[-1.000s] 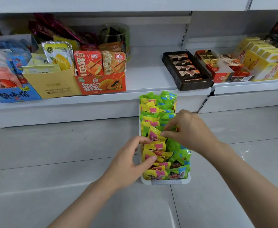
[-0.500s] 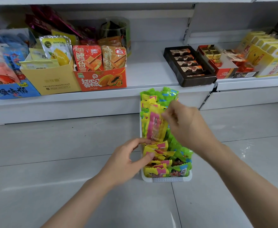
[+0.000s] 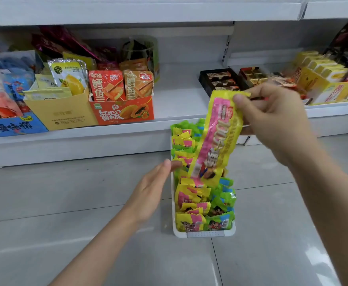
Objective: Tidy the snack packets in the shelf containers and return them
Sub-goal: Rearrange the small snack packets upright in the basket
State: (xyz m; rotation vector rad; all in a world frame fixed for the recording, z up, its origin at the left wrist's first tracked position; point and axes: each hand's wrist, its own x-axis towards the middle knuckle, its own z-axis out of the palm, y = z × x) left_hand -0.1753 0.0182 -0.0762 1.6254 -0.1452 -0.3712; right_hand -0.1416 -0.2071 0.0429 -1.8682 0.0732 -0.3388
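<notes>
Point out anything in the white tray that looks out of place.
One yellow-and-pink packet is out of its row, pinched by its top end in the right hand and hanging tilted above the white tray. The left hand rests open against the tray's left side.

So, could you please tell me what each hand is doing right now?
Left hand: open, fingers at the white tray.
Right hand: pinches a yellow-and-pink snack packet.

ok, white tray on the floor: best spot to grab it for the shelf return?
Probably the near short end of the white tray, from the person's side. Its bare rim shows there; packets overhang the long sides, and the left hand is nearest.
</notes>
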